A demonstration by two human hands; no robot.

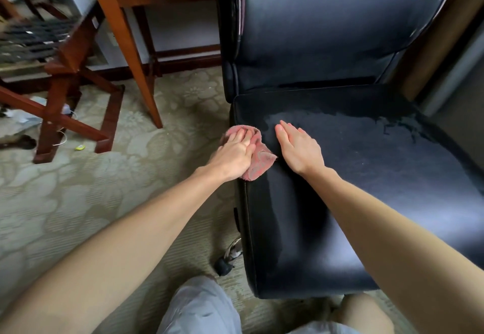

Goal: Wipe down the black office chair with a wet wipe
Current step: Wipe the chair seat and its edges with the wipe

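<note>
The black office chair [366, 189] fills the right half of the view, its seat streaked with damp patches and its backrest rising behind. A pink cloth [258, 159] lies on the seat's left edge. My left hand [234, 154] presses down on the cloth with fingers spread over it. Just to its right, my right hand [298, 148] rests flat on the seat, fingers straight and together, holding nothing.
A wooden desk leg [131, 56] and a folding wooden stand [65, 93] rise to the left on patterned carpet [104, 189]. Small litter lies under the stand. A chair caster [225, 265] shows below the seat edge. My knees are at the bottom.
</note>
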